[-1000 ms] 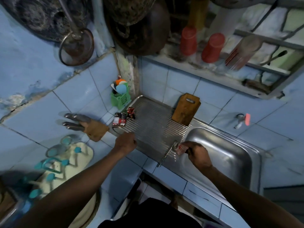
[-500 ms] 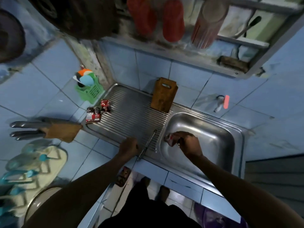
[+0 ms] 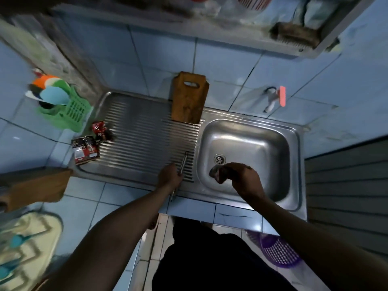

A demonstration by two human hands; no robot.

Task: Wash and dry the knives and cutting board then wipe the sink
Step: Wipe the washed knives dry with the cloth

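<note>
Two hands: both are working at the steel sink unit.
Left hand [image 3: 170,175]: it is curling round the middle of a knife [image 3: 182,165] at the drainboard's front edge; one steel end is lying on the ribs, the other poking out below the wrist over the rim, and which end is the blade is hard to tell.
Right hand [image 3: 243,179]: it is hanging over the sink basin [image 3: 252,141], near the drain [image 3: 219,159], pinching a small dark, blurred item [image 3: 217,174] that is too unclear to name.
Cutting board [image 3: 190,97]: it is leaning upright against the tiled wall, at the back where drainboard [image 3: 142,131] and basin are meeting.
Knife block [image 3: 35,187]: it is lying left on the blue tiled counter, cut off and blurred.
Surface: red sachets [image 3: 86,149] are sitting on the drainboard's left edge, beside a green basket [image 3: 71,114].
Wall: a tap [image 3: 273,98] is sticking out behind the basin.
</note>
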